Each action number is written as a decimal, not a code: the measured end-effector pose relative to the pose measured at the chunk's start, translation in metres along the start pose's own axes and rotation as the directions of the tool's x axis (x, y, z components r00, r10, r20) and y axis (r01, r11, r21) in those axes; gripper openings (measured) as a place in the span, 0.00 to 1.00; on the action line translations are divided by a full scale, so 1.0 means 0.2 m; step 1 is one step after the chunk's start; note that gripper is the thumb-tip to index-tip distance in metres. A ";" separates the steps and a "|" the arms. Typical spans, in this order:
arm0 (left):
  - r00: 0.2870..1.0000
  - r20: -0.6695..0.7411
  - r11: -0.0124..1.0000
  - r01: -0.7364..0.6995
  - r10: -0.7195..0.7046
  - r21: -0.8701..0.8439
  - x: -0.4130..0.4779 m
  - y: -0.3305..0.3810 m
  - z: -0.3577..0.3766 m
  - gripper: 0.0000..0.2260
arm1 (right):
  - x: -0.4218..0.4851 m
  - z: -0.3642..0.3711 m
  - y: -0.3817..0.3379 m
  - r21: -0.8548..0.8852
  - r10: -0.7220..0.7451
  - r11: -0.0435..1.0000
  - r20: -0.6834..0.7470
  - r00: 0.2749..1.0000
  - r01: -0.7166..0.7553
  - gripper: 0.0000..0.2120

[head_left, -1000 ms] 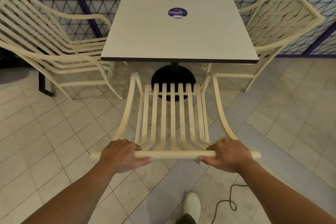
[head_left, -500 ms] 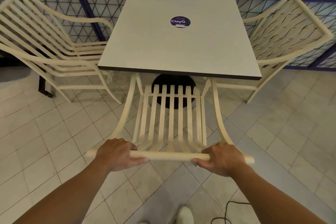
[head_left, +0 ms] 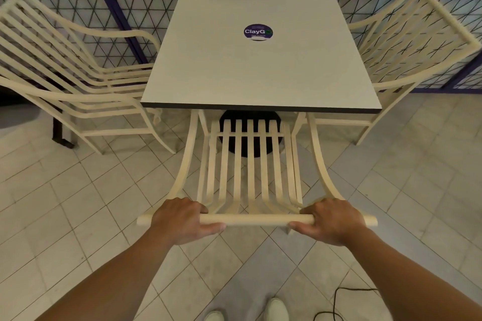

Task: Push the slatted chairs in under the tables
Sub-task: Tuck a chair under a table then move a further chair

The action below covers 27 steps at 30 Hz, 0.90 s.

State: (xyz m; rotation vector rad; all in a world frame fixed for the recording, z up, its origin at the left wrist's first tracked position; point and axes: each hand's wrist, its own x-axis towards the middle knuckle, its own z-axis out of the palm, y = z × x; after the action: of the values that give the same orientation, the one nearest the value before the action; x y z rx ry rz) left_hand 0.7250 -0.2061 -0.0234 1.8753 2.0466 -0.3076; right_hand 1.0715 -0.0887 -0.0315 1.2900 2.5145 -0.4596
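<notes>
A cream slatted chair (head_left: 250,164) stands in front of me, its seat partly under the near edge of the square grey table (head_left: 258,65). My left hand (head_left: 180,219) grips the left part of the chair's round top rail. My right hand (head_left: 331,219) grips the right part of the same rail. The front of the seat and the armrest tips are hidden beneath the tabletop. Two more slatted chairs flank the table: one on the left (head_left: 75,78), one on the right (head_left: 407,41), both with seats tucked under the table sides.
A purple railing with black mesh (head_left: 125,13) runs behind the table. The table's round black base (head_left: 250,135) shows through the slats. A black cable (head_left: 336,302) lies on the tiled floor by my white shoes (head_left: 276,309). A dark post (head_left: 58,130) stands at left.
The chair has slid forward, its seat going farther under the table edge. Both hands stayed on the top rail, and I have stepped closer with both feet together.
</notes>
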 end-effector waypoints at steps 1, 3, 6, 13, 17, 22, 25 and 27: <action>1.000 0.001 1.000 -0.002 0.002 0.005 0.00 0.00 0.00 0.50 | 0.01 0.00 0.00 -0.004 0.000 1.000 0.000 1.000 0.000 0.52; 1.000 -0.001 1.000 -0.009 0.009 0.010 0.01 -0.01 0.00 0.49 | 0.02 0.00 0.01 -0.002 -0.002 1.000 0.001 1.000 0.002 0.51; 1.000 -0.011 1.000 -0.013 0.013 0.012 0.02 -0.01 0.00 0.49 | 0.02 -0.01 0.01 -0.016 -0.007 1.000 -0.004 1.000 0.007 0.50; 1.000 -0.004 1.000 -0.022 0.022 0.006 0.05 -0.01 -0.02 0.51 | 0.05 -0.02 0.01 -0.003 -0.009 1.000 -0.011 1.000 0.009 0.51; 1.000 -0.006 1.000 -0.022 0.022 0.004 0.05 -0.01 -0.02 0.51 | 0.05 -0.02 0.02 -0.002 -0.011 1.000 -0.018 1.000 0.011 0.52; 1.000 -0.014 1.000 -0.020 0.020 -0.013 0.05 -0.02 -0.02 0.54 | 0.05 -0.01 0.02 -0.012 -0.016 1.000 -0.026 1.000 0.016 0.52; 1.000 0.007 1.000 -0.019 0.019 -0.012 0.05 -0.02 -0.02 0.53 | 0.05 0.00 0.02 -0.014 -0.017 1.000 -0.032 0.999 0.016 0.52; 1.000 0.023 1.000 -0.014 0.014 -0.006 0.05 -0.02 -0.01 0.50 | 0.05 0.00 0.03 -0.010 -0.013 1.000 -0.033 0.999 0.013 0.52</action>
State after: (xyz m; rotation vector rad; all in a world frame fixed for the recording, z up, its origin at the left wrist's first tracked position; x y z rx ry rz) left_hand 0.7194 -0.1961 -0.0251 1.8726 2.0167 -0.3178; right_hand 1.0698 -0.0782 -0.0371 1.2886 2.5509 -0.4321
